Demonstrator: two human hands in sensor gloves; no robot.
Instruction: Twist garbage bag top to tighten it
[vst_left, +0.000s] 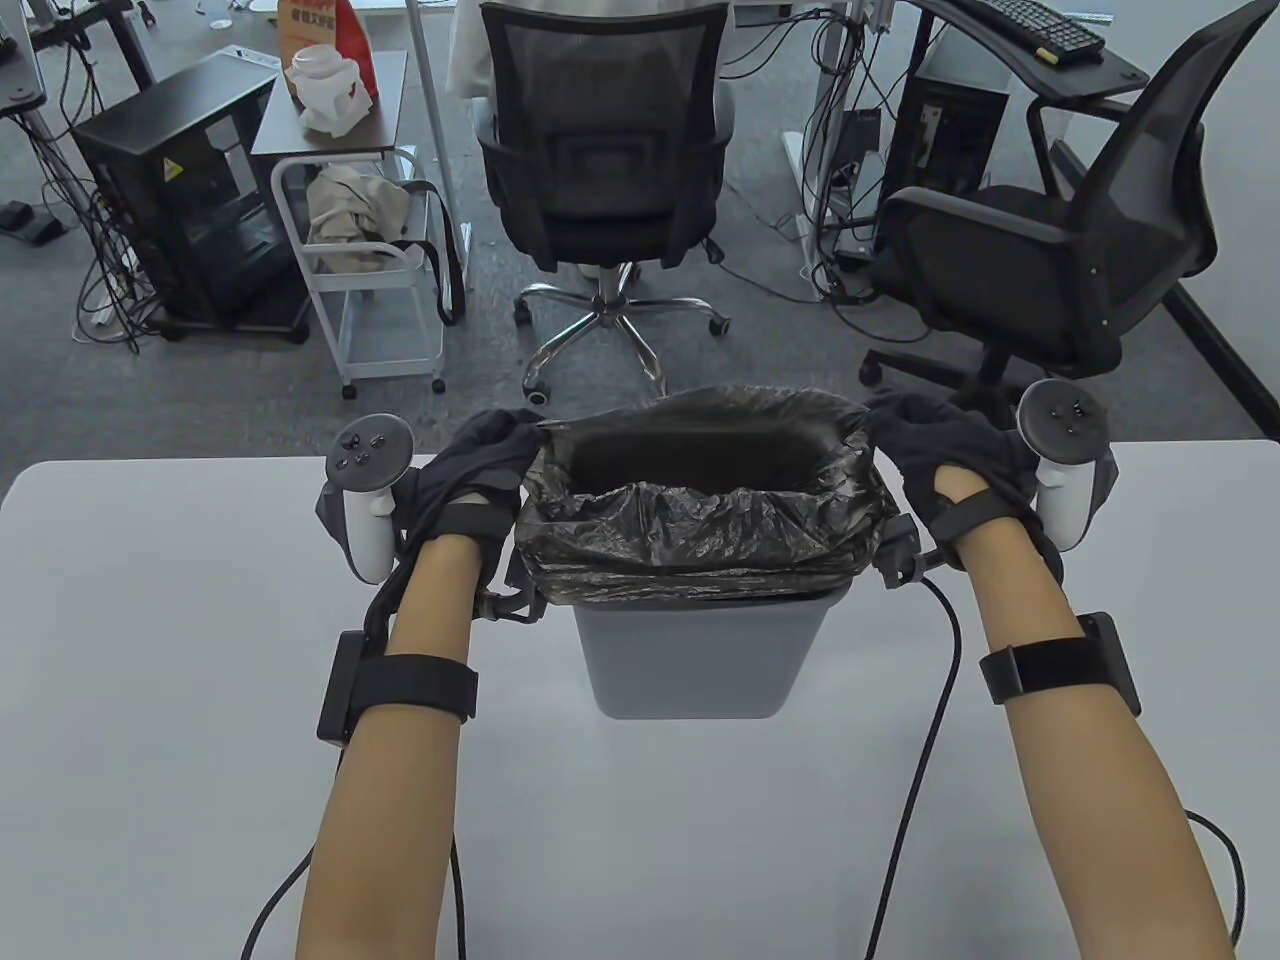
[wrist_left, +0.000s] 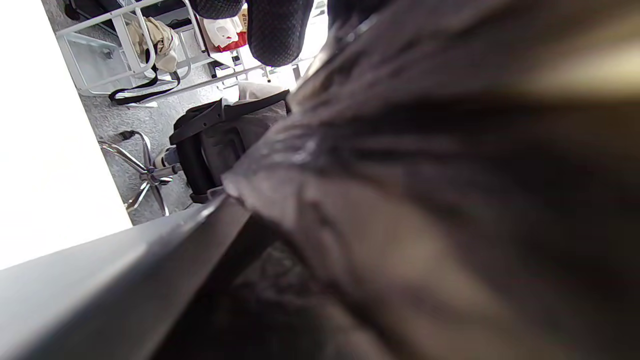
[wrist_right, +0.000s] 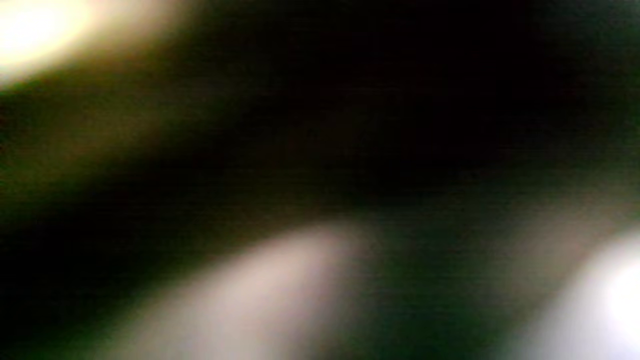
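A grey bin (vst_left: 700, 655) stands on the white table (vst_left: 180, 700), lined with a black garbage bag (vst_left: 700, 525) whose top is folded over the rim and open. My left hand (vst_left: 490, 450) grips the bag's far left corner. My right hand (vst_left: 915, 430) grips the far right corner. In the left wrist view the bag (wrist_left: 425, 200) fills the frame above the bin's rim (wrist_left: 150, 265), with a gloved fingertip (wrist_left: 277, 30) at the top. The right wrist view is dark and blurred.
Two black office chairs (vst_left: 600, 150) (vst_left: 1060, 250) stand beyond the table's far edge. A white cart (vst_left: 370, 270) and a black cabinet (vst_left: 190, 200) are at the far left. Cables run from my wrists across the table (vst_left: 930, 720).
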